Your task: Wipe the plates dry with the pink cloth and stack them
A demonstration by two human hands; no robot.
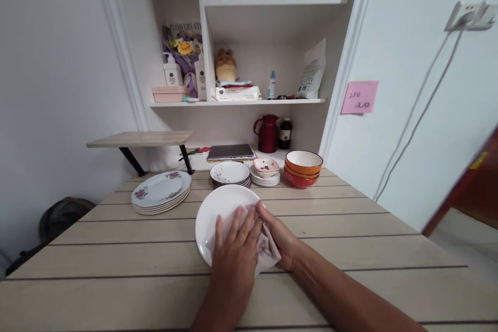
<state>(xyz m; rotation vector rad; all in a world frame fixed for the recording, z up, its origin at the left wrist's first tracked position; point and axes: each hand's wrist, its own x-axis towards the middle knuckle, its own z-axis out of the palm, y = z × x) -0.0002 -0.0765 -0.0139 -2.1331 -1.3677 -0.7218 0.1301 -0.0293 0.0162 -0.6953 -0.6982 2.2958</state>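
A plain white plate point(210, 212) is tilted toward me over the near middle of the table. My left hand point(235, 249) lies across its face, fingers spread, pressing a pale pinkish cloth point(268, 249) against it. At the plate's right edge, my right hand point(282, 238) is closed on the rim, thumb near the top and the cloth bunched beside its palm. The fingers behind the plate are hidden.
Behind stand floral oval plates point(161, 189), dark-rimmed round plates point(229, 172), small plates under a square-looking dish point(265, 167), and stacked orange and red bowls point(303, 168). A raised wooden stand point(140, 138) is at the back left. A red jug point(268, 134) is farther back.
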